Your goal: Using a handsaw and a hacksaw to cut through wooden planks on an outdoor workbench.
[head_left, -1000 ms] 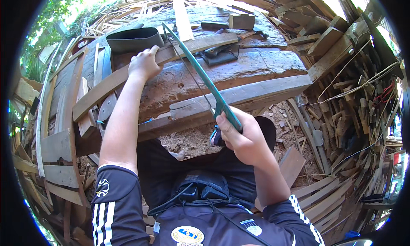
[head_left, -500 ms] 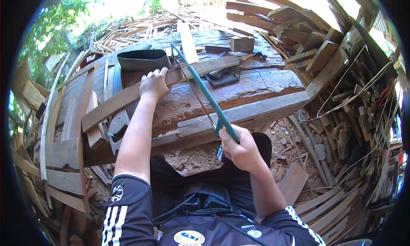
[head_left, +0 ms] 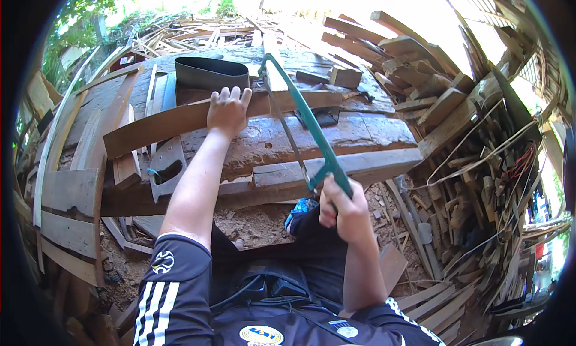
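Note:
My left hand [head_left: 230, 111] grips a long brown wooden plank [head_left: 162, 127], its fingers bent over the far edge. The plank lies across a thick, rough wooden bench [head_left: 378, 130]. My right hand [head_left: 344, 207] is closed round the handle of a green bow saw [head_left: 312, 121]. The saw's thin blade crosses the plank a little right of my left hand; whether it has cut into the wood I cannot tell. Just beyond my left hand stands a wide black open-topped band [head_left: 213, 76]. A handsaw handle [head_left: 168, 169] lies near my left forearm.
Small wooden blocks [head_left: 345, 77] and dark tools lie at the bench's far right. Stacked timber [head_left: 414, 52] rises on the right, with more boards [head_left: 69, 187] at the left. Offcuts and sawdust cover the ground. A blue patterned shoe [head_left: 300, 209] shows under the bench's near edge.
The view has shifted. The plank now lies more level across the picture. The bow saw and my right hand appear slightly further right; my left hand's fingers look more spread on the plank.

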Tool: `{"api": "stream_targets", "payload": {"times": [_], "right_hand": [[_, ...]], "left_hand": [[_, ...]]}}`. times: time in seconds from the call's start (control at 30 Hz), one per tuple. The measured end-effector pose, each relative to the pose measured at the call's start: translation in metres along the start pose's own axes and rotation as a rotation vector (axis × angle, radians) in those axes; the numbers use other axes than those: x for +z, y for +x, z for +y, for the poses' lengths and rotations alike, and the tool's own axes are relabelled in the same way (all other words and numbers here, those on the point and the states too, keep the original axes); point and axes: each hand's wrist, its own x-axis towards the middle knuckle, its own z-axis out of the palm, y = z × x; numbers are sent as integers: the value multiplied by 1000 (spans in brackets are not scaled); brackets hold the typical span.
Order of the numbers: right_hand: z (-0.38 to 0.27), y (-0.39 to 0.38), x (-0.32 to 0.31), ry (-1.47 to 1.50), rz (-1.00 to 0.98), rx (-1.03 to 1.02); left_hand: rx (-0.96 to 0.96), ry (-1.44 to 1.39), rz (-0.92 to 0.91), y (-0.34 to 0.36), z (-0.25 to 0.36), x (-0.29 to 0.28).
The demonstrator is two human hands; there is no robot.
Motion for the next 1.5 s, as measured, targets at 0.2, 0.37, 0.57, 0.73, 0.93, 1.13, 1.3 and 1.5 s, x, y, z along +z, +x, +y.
{"api": "stream_targets", "payload": {"times": [0.2, 0.37, 0.57, 0.73, 0.93, 1.13, 1.3, 1.5], "right_hand": [[-7, 75, 19, -93, -45, -67], [3, 11, -5, -15, -14, -34], [8, 55, 12, 44, -25, -73], [15, 119, 23, -22, -36, -126], [29, 38, -2, 50, 27, -103], [24, 148, 32, -106, -1, -218], [17, 47, 7, 32, 31, -63], [15, 132, 24, 23, -40, -142]], "left_hand": [[4, 9, 50, -3, -5, 10], [12, 30, 26, 1, -4, 5], [33, 45, 112, -4, 5, 9], [-2, 35, 5, -5, 5, 10], [34, 93, 51, 6, 3, 7], [21, 37, 5, -4, 2, 15], [57, 52, 164, 1, 0, 23], [88, 94, 294, -8, -3, 24]]}}
